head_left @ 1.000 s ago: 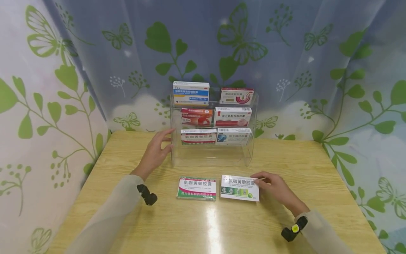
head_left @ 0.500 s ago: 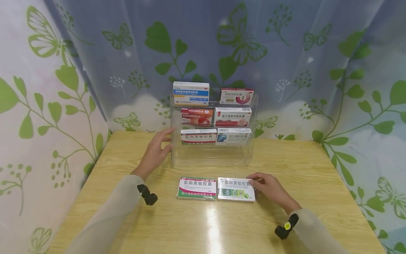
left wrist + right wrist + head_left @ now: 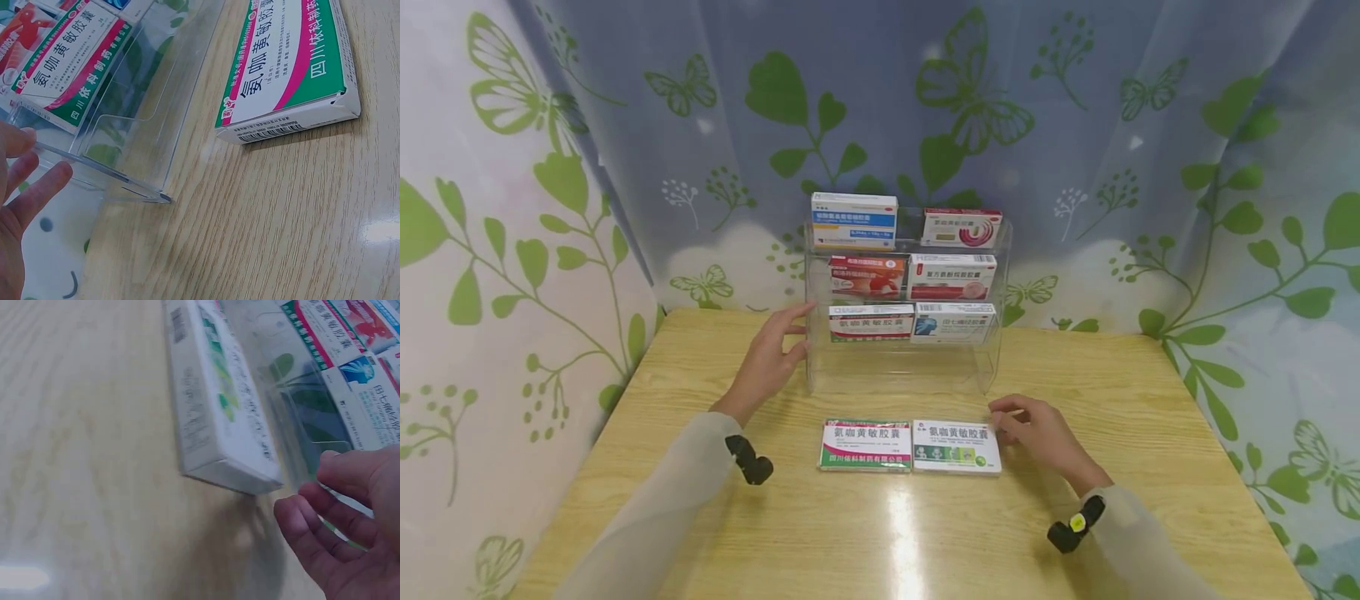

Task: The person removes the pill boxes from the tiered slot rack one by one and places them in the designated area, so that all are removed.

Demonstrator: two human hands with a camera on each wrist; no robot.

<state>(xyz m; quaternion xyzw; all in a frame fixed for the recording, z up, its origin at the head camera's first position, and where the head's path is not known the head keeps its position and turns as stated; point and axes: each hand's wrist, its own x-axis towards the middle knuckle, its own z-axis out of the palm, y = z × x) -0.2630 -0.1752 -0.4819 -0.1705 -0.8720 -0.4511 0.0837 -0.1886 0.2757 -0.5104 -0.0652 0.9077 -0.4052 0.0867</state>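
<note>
Now my left hand (image 3: 765,360) rests with straight, spread fingers against the left wall of a clear rack (image 3: 901,367) standing at the back of the worktop (image 3: 1150,433); this grip holds nothing, only touches the plastic. My right hand (image 3: 1036,433) sits low on the worktop with its fingers loosely curled, its grip empty. Just left of its fingertips lies a white box (image 3: 956,445), flat, label up; from the wrist view a small gap shows between my fingers (image 3: 325,531) and the box's (image 3: 215,406) near corner. Touching the white box on its far side from my right hand lies a green box (image 3: 865,444), also flat, the two edge to edge in a row. This green box (image 3: 287,69) sits in front of the rack, near and to the right of my left hand (image 3: 22,187). Beyond both hands, the rack holds six more boxes (image 3: 870,322), two on each of three tiers.
</note>
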